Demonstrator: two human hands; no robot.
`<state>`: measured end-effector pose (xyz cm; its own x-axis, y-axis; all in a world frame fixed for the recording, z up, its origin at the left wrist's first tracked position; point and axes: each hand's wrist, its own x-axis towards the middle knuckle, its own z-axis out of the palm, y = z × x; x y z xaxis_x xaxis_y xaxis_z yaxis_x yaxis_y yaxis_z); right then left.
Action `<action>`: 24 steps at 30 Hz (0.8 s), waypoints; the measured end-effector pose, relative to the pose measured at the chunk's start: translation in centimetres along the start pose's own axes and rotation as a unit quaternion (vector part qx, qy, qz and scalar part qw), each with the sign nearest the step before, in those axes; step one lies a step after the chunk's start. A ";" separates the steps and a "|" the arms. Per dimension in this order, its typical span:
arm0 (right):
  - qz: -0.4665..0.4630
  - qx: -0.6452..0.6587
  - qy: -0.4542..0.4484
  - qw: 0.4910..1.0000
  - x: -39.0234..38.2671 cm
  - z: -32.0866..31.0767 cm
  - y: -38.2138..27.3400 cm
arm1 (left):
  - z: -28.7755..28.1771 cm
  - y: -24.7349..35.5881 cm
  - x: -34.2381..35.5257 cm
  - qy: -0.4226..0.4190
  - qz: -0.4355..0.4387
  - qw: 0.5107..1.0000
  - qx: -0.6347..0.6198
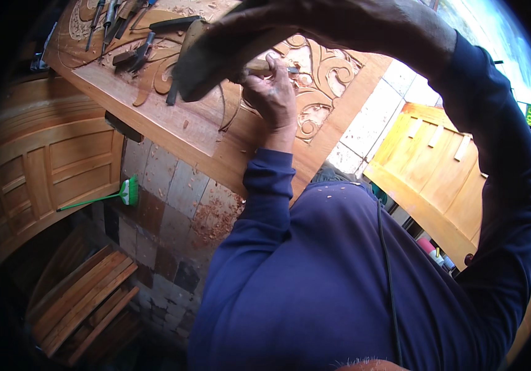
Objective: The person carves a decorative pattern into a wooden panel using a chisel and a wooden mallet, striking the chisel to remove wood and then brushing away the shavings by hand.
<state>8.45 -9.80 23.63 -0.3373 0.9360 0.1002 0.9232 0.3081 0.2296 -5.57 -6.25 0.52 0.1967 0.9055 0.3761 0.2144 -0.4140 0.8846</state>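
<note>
My left hand (271,99) is closed around the wooden handle of a carving chisel (258,64). Its short metal blade points right over the scrollwork of a carved wooden panel (324,68). From the right, my right arm arches over the panel. My right hand (278,17), close to the camera and in deep shadow, appears wrapped on a dark mallet-like wooden block (199,69). This block hangs left of the chisel and hides part of the carving. The fingers of my right hand are hard to make out. Wood chips lie in the carved hollows.
A hammer (134,57) and several chisels (110,21) lie on the panel's far left. Wooden doors (426,164) lean at both sides. Stacked planks (86,297) and a green broom (129,191) are on the left, with shavings on the tiled floor (166,229).
</note>
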 end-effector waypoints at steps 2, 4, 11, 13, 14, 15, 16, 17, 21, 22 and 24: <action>-0.009 0.066 0.136 0.988 -0.2 0.0 -0.3 | -0.2 0.0 -0.2 -0.025 -0.070 0.997 -0.028; -0.005 0.044 0.111 0.993 -0.9 0.9 -0.4 | -0.1 -0.2 0.0 -0.011 -0.015 0.999 -0.030; 0.085 0.156 0.175 0.968 -2.6 3.5 -0.4 | 0.9 -0.6 5.7 -0.133 -0.129 0.976 -0.119; 0.157 0.271 0.205 0.927 -2.6 3.4 -0.9 | 0.5 -1.2 5.7 -0.133 -0.124 0.971 -0.152; 0.166 0.250 0.227 0.926 -2.7 3.6 -1.0 | 0.1 -1.4 5.0 -0.126 -0.116 0.974 -0.148; 0.170 0.248 0.226 0.926 -3.1 3.5 -0.9 | -0.4 -0.9 3.8 -0.124 -0.108 0.976 -0.145; 0.185 0.249 0.225 0.924 -3.6 3.1 -0.8 | -1.0 0.8 2.9 -0.127 -0.136 0.962 -0.198; 0.199 0.248 0.224 0.921 -4.1 2.8 -0.7 | -1.0 0.4 2.0 -0.112 -0.111 0.963 -0.218; 0.189 0.235 0.250 0.920 -3.7 1.9 -0.7 | -1.2 -1.8 0.4 -0.085 -0.060 0.975 -0.199; 0.189 0.235 0.250 0.920 -3.4 0.8 -0.7 | -1.4 -1.8 0.4 -0.086 -0.049 0.980 -0.172; 0.173 0.239 0.218 0.930 -2.9 -0.9 -0.5 | -1.1 -1.2 0.9 -0.092 -0.019 0.984 -0.151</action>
<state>8.81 -12.87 24.09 0.0489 0.8673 0.4954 0.9315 0.1395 -0.3361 -6.66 -4.79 0.06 0.3698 0.8760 0.3098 -0.0638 -0.3087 0.9490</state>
